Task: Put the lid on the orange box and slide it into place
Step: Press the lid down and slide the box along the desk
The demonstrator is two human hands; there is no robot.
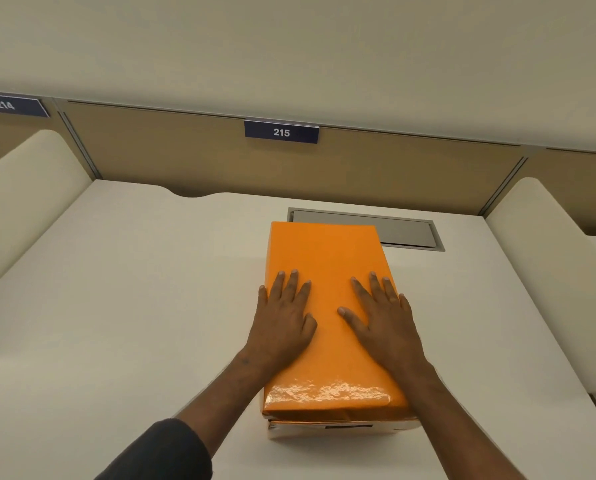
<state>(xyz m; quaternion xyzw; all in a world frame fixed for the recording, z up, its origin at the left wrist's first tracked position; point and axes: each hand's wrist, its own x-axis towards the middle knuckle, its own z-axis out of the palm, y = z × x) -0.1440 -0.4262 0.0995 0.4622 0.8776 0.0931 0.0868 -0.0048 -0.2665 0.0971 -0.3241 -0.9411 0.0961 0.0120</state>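
Observation:
The orange lid [327,251] covers the box on the white desk [116,323], its long side running away from me. Below the lid's near edge a pale strip of the box's front wall [338,429] shows. My left hand [282,320] lies flat on the lid's left half, fingers spread, little finger over the left edge. My right hand [379,320] lies flat on the right half, fingers spread, reaching the right edge. Neither hand grips anything.
A grey cable hatch [411,233] is set into the desk just behind the box's far right corner. Cream side dividers stand at the left [23,202] and right [546,244]. A tan back panel carries the sign 215 [281,132].

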